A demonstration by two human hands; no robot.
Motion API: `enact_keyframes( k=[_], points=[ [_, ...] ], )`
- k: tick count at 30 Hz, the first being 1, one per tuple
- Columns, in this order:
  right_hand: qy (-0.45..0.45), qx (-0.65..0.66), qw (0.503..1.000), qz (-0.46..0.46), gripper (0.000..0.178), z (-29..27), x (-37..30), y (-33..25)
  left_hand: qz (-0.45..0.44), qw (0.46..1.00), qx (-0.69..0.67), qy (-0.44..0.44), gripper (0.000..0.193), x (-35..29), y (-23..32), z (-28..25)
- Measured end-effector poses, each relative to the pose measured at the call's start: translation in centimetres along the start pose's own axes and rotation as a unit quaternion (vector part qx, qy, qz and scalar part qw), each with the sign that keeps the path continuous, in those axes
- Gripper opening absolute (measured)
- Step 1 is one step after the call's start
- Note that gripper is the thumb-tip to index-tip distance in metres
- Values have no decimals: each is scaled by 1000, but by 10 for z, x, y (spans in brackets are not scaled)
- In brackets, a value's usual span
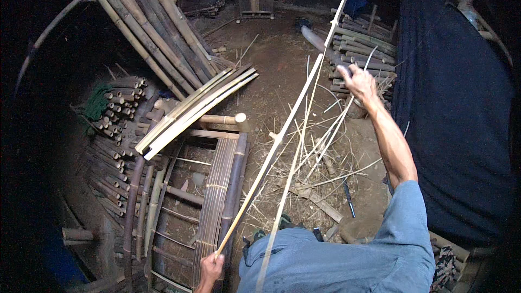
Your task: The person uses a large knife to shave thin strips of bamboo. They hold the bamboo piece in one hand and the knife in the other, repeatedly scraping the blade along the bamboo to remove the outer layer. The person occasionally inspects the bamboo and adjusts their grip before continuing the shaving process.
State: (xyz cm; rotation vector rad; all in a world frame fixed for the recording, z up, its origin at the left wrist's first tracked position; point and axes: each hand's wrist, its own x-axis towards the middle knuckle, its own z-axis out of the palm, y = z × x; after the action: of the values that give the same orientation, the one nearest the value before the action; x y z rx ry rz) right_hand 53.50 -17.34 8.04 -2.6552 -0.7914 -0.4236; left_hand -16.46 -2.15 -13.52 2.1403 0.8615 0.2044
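The left hand (210,269) is closed around the near end of a long bamboo strip (282,130), pale, flat and narrow, which runs from the bottom of the view diagonally up and away to the far wall. The right hand (355,80) is raised well out along that strip, fingers curled and pinching a thinner sliver (304,146) that peels off beside it; the two pieces lie close together and part toward the person's lap. The right forearm is bare, with a blue sleeve at the shoulder.

Left of the strip stands a half-built bamboo frame (214,195): dark round poles for its sides, thin cross rods, and a panel of fine slats laid side by side. Across the frame's far corner rests a bundle of split bamboo slats (195,111), pale and slightly curved. Beyond the frame lean thick whole bamboo culms (149,27), tan and jointed, and left of it is a stack of short cut bamboo tubes (116,114), their hollow ends showing.

Right of the strip the earth floor (271,59) is strewn with thin shavings (320,146). A dark-handled knife (349,199) lies among them, near the person's knee. Farther right hangs a dark cloth (456,103).
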Motion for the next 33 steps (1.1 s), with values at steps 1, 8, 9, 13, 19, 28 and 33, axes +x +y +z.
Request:
enact_keyframes(
  k=[1, 8, 9, 13, 19, 28, 33],
  points=[
    [4, -15, 1000, 15, 70, -12, 7, 8, -15, 1000, 5, 6, 30, -8, -12, 0],
    [-4, -65, 998, -25, 64, -28, 21, 19, 35, 996, 64, 53, 36, -24, -17, -9],
    [-14, -75, 990, -117, 60, -29, 13, 19, 55, 995, 37, 69, 38, -27, -14, -9],
    [23, -126, 992, 11, 65, -49, 38, 55, 50, 997, 46, 39, 39, -11, -25, -14],
    [6, -84, 968, 235, 77, -92, 39, 85, -23, 999, -37, -14, 29, -8, -36, 2],
    [-132, 102, 984, -70, 50, 8, -195, -110, -42, 900, -390, -189, 62, 172, 203, 22],
    [-102, 258, 934, -224, 47, 38, -262, -157, -50, 886, -408, -216, 46, 188, 244, 1]
  ],
)
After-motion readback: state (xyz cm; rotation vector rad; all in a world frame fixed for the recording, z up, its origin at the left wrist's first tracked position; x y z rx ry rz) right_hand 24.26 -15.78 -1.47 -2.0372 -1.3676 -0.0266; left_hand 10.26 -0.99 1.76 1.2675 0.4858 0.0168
